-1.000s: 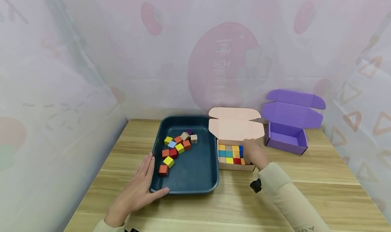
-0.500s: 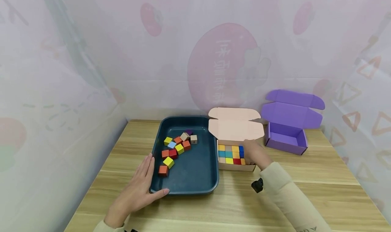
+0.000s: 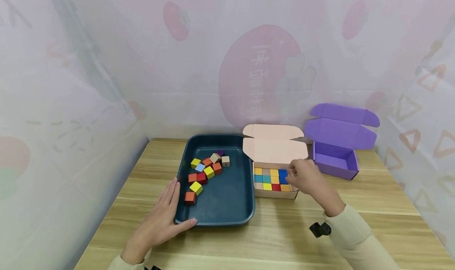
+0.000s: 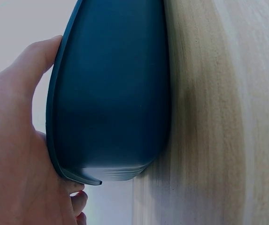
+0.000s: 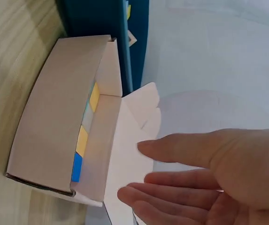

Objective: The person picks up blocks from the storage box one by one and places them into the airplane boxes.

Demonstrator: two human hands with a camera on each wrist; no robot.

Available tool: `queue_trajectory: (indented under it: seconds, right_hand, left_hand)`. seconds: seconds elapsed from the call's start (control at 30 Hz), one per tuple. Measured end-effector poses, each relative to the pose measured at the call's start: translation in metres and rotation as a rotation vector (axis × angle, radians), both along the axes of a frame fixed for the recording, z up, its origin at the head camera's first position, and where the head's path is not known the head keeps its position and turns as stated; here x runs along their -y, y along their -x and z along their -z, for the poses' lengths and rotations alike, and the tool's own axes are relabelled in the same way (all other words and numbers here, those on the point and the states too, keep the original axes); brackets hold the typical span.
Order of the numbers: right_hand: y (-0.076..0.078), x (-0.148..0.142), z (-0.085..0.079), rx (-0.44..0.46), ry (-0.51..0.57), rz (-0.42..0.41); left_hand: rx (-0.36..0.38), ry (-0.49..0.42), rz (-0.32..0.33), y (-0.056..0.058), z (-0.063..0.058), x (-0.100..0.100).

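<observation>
My left hand [image 3: 160, 218] rests on the near left corner of a dark blue tray [image 3: 227, 207], fingers straight along its outer side and thumb on the near rim. In the left wrist view the thumb touches the rim. Inside the tray lie several coloured wooden blocks, among them a yellow block [image 3: 196, 188]. To its right, a pale pink cardboard box [image 3: 273, 194] holds rows of blocks, including a blue block [image 3: 282, 173] and an orange block [image 3: 285, 188]. My right hand [image 3: 307, 177] is above the box's right end. The right wrist view shows nothing between its loosely bent fingers.
An open purple box [image 3: 335, 167] stands at the back right, its lid raised. The pink box's lid [image 3: 275, 149] is folded back toward the fabric wall behind the table [image 3: 284, 238].
My right hand has risen from inside the pink box and shifted right, uncovering more of the blue and orange blocks at that end. The left hand and tray have stayed put.
</observation>
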State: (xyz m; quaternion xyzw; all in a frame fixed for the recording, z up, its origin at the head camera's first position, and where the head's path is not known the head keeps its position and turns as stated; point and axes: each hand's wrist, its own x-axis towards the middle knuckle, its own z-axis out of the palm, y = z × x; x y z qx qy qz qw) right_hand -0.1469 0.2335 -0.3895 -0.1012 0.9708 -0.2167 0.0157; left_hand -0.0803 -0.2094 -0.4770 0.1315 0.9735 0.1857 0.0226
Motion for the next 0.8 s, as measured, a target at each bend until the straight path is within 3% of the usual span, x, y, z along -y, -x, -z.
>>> queue_trajectory:
  seconds: [0.27,0.47,0.6,0.8]
  right_hand:
    - [-0.020,-0.015,0.013,0.013,-0.012,-0.019]
    - [-0.019,-0.014,0.044,0.004,0.011,-0.021]
    - [-0.016,-0.011,0.064,0.030,0.028,0.031]
    - [-0.011,-0.007,0.079,-0.019,0.046,0.100]
  left_hand:
    - [0.006,-0.009,-0.008,0.001,-0.001,0.001]
    - [0.007,-0.011,-0.012,0.001,-0.001,0.001]
    - [0.007,-0.007,-0.008,0.000,-0.001,0.000]
    - [0.008,-0.015,-0.007,0.000,-0.001,-0.001]
